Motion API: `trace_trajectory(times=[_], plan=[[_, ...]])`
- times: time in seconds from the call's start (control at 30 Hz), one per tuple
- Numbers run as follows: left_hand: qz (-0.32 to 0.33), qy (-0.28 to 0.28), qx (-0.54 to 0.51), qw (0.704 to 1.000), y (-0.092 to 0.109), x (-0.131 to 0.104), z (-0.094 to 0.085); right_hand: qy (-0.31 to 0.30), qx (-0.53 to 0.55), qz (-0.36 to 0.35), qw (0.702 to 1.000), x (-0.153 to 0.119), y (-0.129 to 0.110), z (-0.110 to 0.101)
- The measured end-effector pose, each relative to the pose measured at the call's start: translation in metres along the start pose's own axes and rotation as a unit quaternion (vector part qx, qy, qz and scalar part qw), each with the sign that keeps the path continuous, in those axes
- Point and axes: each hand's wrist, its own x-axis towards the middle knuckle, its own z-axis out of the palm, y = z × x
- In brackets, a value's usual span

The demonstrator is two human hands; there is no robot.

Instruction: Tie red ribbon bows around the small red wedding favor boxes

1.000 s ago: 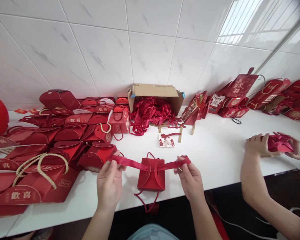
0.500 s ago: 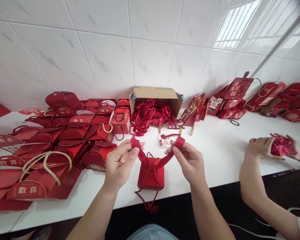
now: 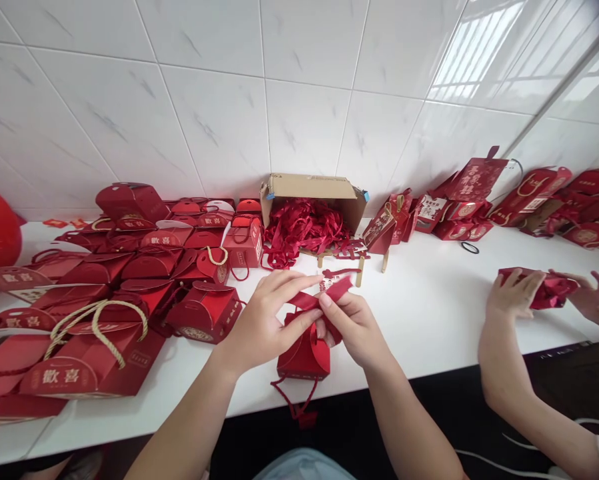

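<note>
Where the left hand touches the red satin ribbon, I cannot tell its grip; the red gift box sits just below both hands, and the right hand pinches the ribbon, whose end slants rightward, away.

With twelve o'clock straight ahead, there are two own hands, one left hand and one right hand, one held ribbon and one small box at twelve; farther that way, one cardboard box; at one, one black ring; at two, a co-worker's two hands; at ten to eleven, over a dozen red boxes, overlapping.
</note>
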Motion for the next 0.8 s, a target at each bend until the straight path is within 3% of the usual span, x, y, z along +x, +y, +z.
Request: trace_trajectory(times=[0.07,0.2,0.27,0.37,0.5,0.6,0.67,0.8], plan=[[0.006,0.016,-0.022,1.0,-0.003,-0.003,-0.002,0.006,0.013,0.012,1.0,0.001,0.002,-0.002],[0.089,0.118,-0.013,0.989,-0.006,-0.011,-0.006,0.008,0.023,0.011,1.0,0.001,0.004,-0.007],[0.129,0.113,0.021,0.985,-0.007,-0.016,-0.007,0.016,0.068,0.017,0.997,0.001,0.005,-0.009],[0.145,0.054,0.065,0.986,-0.01,-0.023,-0.008,0.009,0.167,0.04,0.985,0.002,0.007,-0.012],[0.079,-0.018,0.052,0.995,-0.02,-0.029,-0.006,-0.025,0.171,0.054,0.983,0.001,0.007,-0.013],[0.027,-0.056,-0.111,0.992,-0.027,-0.029,0.001,-0.012,0.057,0.02,0.998,-0.002,0.003,-0.011],[-0.027,-0.047,-0.232,0.971,-0.029,-0.027,0.008,0.006,-0.081,-0.047,0.996,-0.005,0.0,-0.009],[-0.188,-0.024,-0.333,0.924,-0.028,-0.021,0.026,0.039,-0.313,-0.235,0.919,-0.008,-0.002,-0.004]])
